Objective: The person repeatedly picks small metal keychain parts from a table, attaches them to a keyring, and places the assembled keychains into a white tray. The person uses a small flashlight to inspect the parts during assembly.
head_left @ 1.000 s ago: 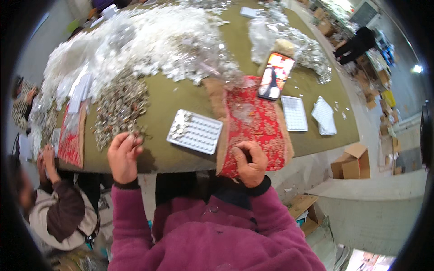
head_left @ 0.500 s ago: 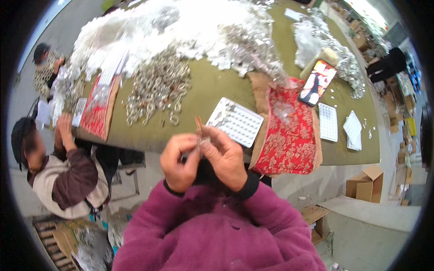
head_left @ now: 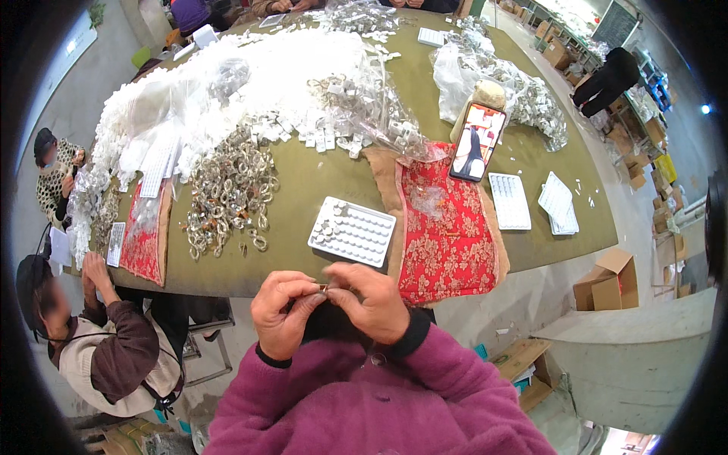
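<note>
Close to the table's front edge, my left hand (head_left: 282,312) and my right hand (head_left: 377,305) meet fingertip to fingertip. Both are closed in a pinch around a tiny brownish piece (head_left: 324,288), mostly hidden by the fingers, so its kind does not show. Just beyond my hands lies a white plastic tray (head_left: 371,236) with rows of small round hollows. Little pale pieces (head_left: 327,224) are gathered at its left side. Left of the tray, a heap of clear and metallic ring-shaped pieces (head_left: 231,193) covers part of the green tabletop (head_left: 296,178).
A red floral cloth (head_left: 444,262) lies right of the tray, with a phone (head_left: 478,142) propped behind it. More white trays (head_left: 509,201) sit farther right. White small parts (head_left: 265,64) pile up at the back. A co-worker (head_left: 125,345) sits at the left; a cardboard box (head_left: 607,282) stands at the right.
The view has shifted, so the table appears farther left. A thin brown strip that stuck up above my fingertips no longer stands up there. My hands remain pinched together.
</note>
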`<action>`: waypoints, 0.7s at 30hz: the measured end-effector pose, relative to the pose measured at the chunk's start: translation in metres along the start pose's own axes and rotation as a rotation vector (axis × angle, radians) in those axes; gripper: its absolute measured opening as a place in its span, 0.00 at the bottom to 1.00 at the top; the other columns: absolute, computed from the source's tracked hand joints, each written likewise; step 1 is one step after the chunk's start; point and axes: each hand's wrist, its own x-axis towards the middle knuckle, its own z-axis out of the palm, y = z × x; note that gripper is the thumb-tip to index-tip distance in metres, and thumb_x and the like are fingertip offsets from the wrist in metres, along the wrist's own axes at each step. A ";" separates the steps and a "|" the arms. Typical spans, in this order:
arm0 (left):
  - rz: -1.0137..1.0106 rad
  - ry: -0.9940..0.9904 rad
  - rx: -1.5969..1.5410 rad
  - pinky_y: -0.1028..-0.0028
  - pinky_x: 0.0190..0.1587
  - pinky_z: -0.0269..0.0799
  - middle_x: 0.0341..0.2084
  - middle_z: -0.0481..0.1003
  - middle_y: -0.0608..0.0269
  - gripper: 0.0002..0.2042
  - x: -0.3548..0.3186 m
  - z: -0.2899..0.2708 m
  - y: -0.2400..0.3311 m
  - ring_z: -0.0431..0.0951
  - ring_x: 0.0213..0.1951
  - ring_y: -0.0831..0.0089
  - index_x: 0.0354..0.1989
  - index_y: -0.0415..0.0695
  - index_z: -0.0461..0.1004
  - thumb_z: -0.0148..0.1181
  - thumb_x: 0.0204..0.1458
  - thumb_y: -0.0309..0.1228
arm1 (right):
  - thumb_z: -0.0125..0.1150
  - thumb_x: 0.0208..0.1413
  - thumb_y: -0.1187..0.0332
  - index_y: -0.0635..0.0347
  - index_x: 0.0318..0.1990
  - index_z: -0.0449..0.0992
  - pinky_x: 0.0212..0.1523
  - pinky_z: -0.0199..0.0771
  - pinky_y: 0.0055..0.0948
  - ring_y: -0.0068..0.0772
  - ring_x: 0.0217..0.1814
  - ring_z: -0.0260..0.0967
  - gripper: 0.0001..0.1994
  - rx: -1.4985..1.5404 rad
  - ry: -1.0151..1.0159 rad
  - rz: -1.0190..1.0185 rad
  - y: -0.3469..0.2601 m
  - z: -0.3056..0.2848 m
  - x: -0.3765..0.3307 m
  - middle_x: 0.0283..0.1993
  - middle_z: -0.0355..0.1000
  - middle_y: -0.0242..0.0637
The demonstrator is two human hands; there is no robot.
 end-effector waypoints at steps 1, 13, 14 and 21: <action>-0.044 -0.016 -0.076 0.76 0.36 0.78 0.40 0.82 0.58 0.10 -0.003 0.000 -0.001 0.81 0.37 0.75 0.43 0.37 0.82 0.71 0.53 0.14 | 0.68 0.59 0.77 0.65 0.50 0.80 0.43 0.80 0.39 0.48 0.41 0.80 0.12 0.025 0.030 0.044 -0.001 -0.002 -0.003 0.40 0.78 0.46; 0.166 -0.116 0.157 0.70 0.43 0.81 0.43 0.81 0.56 0.15 -0.002 0.016 0.002 0.83 0.43 0.64 0.44 0.42 0.85 0.74 0.47 0.16 | 0.67 0.62 0.80 0.67 0.44 0.79 0.32 0.76 0.23 0.25 0.31 0.79 0.05 0.184 -0.030 0.143 0.008 -0.017 -0.019 0.38 0.75 0.37; 0.188 -0.117 0.170 0.70 0.43 0.81 0.42 0.81 0.55 0.15 -0.001 0.017 0.002 0.83 0.42 0.64 0.44 0.42 0.85 0.74 0.47 0.16 | 0.66 0.62 0.81 0.67 0.45 0.79 0.32 0.76 0.24 0.25 0.31 0.78 0.06 0.184 -0.043 0.151 0.009 -0.018 -0.020 0.38 0.75 0.37; 0.322 -0.147 0.275 0.68 0.42 0.80 0.39 0.81 0.54 0.12 0.004 0.030 0.013 0.83 0.40 0.61 0.40 0.39 0.82 0.76 0.47 0.19 | 0.63 0.56 0.79 0.66 0.43 0.75 0.39 0.76 0.39 0.46 0.39 0.77 0.08 0.128 -0.089 0.238 0.010 -0.026 -0.021 0.37 0.75 0.47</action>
